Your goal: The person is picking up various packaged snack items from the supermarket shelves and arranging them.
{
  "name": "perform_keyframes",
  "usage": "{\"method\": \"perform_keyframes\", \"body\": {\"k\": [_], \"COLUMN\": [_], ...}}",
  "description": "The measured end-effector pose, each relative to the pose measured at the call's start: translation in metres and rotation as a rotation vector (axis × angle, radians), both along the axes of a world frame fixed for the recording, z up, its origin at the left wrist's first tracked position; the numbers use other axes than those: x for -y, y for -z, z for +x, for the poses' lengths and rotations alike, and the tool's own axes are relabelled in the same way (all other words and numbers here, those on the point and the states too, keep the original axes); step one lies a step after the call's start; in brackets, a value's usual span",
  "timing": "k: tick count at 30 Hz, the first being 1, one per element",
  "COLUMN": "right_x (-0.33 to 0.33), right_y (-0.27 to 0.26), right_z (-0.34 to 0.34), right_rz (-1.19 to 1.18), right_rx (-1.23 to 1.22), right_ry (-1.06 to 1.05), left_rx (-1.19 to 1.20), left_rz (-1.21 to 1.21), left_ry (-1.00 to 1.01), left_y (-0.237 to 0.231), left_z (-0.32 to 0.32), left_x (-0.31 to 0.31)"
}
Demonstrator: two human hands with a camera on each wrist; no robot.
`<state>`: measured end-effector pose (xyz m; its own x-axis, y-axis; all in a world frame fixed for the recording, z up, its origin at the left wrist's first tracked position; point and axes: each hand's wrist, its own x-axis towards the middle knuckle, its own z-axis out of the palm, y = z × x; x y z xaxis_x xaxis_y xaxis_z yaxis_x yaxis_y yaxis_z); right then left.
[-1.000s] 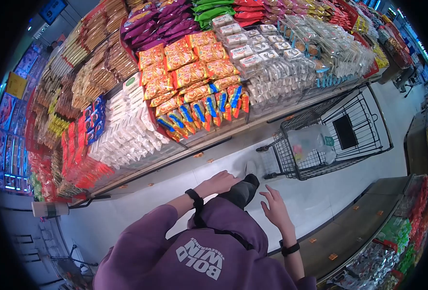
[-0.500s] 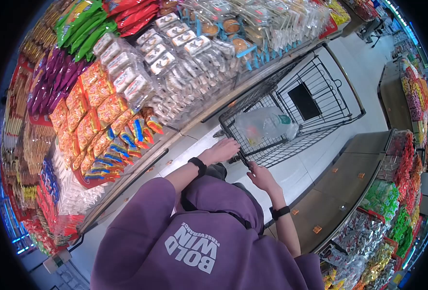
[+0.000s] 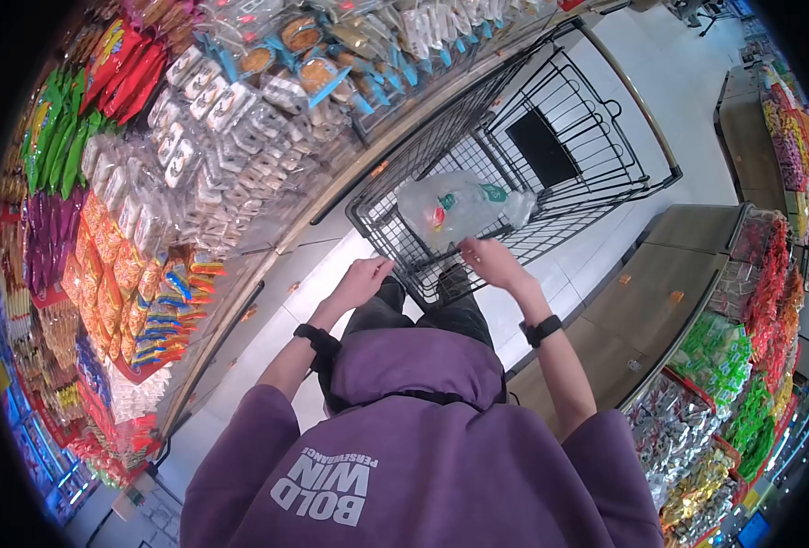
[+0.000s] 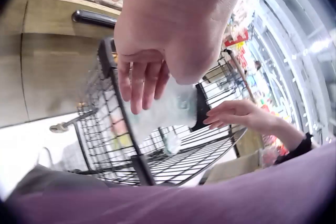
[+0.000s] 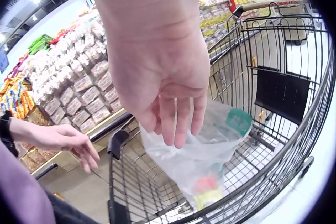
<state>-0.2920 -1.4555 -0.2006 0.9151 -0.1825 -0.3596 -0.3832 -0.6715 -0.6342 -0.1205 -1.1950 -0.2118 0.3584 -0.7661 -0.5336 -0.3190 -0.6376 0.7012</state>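
I'm seeing the right hand (image 3: 500,268) hanging over the near end of the shopping cart (image 3: 543,149), its fingers relaxed and pinching nothing; whether they're touching plastic, I can't tell. The left hand (image 3: 359,281) is hovering by the same end, fingers loosely extended. The translucent plastic bag (image 3: 454,215) is lying inside, just above the frame's center. If dragged, its thin film could be snagging on the wire and tearing. Its long axis is running roughly left to right, the crumpled, narrower end pointing right. Packaged snacks (image 3: 217,100) are filling the upper left.
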Motion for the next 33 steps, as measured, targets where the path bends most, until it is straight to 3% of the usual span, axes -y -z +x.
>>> {"method": "perform_keyframes", "body": {"k": [1, 4, 6, 8, 11, 13, 16, 17, 20, 23, 33], "right_x": [0.019, 0.064, 0.084, 0.091, 0.083, 0.078, 0.078, 0.083, 0.077, 0.063, 0.035], "right_y": [0.004, 0.022, 0.032, 0.051, 0.114, 0.148, 0.187, 0.204, 0.233, 0.25, 0.268], "right_z": [0.003, 0.021, 0.043, 0.06, 0.092, 0.113, 0.125, 0.116, 0.115, 0.123, 0.107], "right_rz": [-0.003, 0.059, 0.085, 0.099, 0.079, 0.033, 0.177, 0.085, 0.067, 0.124, 0.172], "right_rx": [0.032, 0.142, 0.096, 0.062, 0.001, -0.109, -0.208, -0.021, 0.024, -0.074, -0.077], "right_ry": [0.023, 0.049, 0.004, -0.034, -0.159, -0.315, -0.205, -0.269, -0.256, -0.159, 0.059], "left_rx": [-0.005, 0.112, 0.205, 0.284, 0.361, 0.291, 0.257, 0.242, 0.146, 0.036, -0.11], "left_rz": [-0.129, -0.184, -0.147, -0.109, -0.107, -0.103, -0.036, -0.03, -0.102, -0.014, -0.173], "left_ry": [-0.156, -0.379, -0.463, -0.483, -0.47, -0.576, -0.646, -0.654, -0.743, -0.766, -0.882], "left_y": [-0.004, -0.032, -0.027, -0.007, 0.059, 0.05, 0.029, 0.021, 0.026, 0.005, 0.01], "left_z": [-0.008, -0.015, -0.013, -0.006, 0.009, 0.008, 0.003, 0.002, -0.019, -0.024, -0.029], "left_x": [0.014, 0.072, 0.111, 0.138, 0.15, 0.157, 0.167, 0.167, 0.159, 0.16, 0.158]}}
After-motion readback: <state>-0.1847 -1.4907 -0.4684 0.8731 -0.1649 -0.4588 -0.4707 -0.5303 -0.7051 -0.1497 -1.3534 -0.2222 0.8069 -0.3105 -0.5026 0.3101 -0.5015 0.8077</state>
